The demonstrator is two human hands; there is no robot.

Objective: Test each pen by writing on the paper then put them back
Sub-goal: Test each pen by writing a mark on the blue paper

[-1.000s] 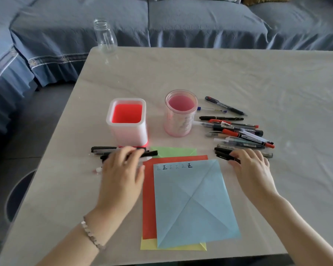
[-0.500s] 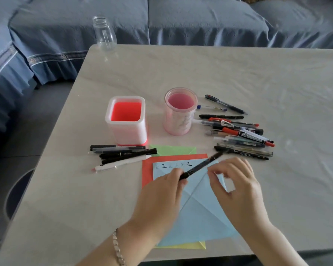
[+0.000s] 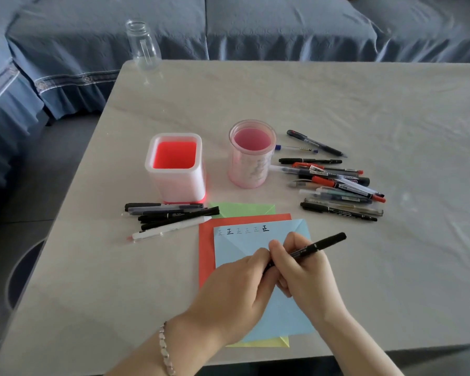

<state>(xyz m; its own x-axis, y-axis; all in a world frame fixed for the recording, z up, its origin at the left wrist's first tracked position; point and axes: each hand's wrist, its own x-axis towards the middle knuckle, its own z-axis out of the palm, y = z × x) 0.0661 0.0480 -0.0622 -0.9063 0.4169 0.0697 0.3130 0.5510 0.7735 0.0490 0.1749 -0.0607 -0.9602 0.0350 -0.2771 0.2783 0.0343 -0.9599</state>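
Near the counter's front edge, your two hands meet on one slim black pen (image 3: pixel 320 244) above a light blue sheet of paper (image 3: pixel 244 240). Your right hand (image 3: pixel 304 272) wraps curled fingers round the barrel, whose far end slants up toward the right edge. Your left hand (image 3: pixel 239 291), a silver bracelet (image 3: pixel 164 348) at its wrist, pinches the pen's near end. The tip is hidden between your hands.

A row of handwritten marks runs along the blue sheet's far edge. That sheet lies on a red sheet (image 3: pixel 205 253), with a green sheet (image 3: pixel 242 208) showing beyond it and a yellow sheet (image 3: pixel 266 342) peeking out at the front edge.

Toward the left edge from the papers, a small bundle of dark and white pens (image 3: pixel 168 215) lies just in front of a white square holder with a red inside (image 3: pixel 177 180). Beside the holder stands a round pink translucent cup (image 3: pixel 251 164). Toward the right edge from the cup, a loose heap of mixed pens (image 3: pixel 337 183) lies on the pale marbled counter (image 3: pixel 364 104). A clear glass bottle (image 3: pixel 144 47) stands at the far left corner, before a blue sofa (image 3: pixel 282 23).
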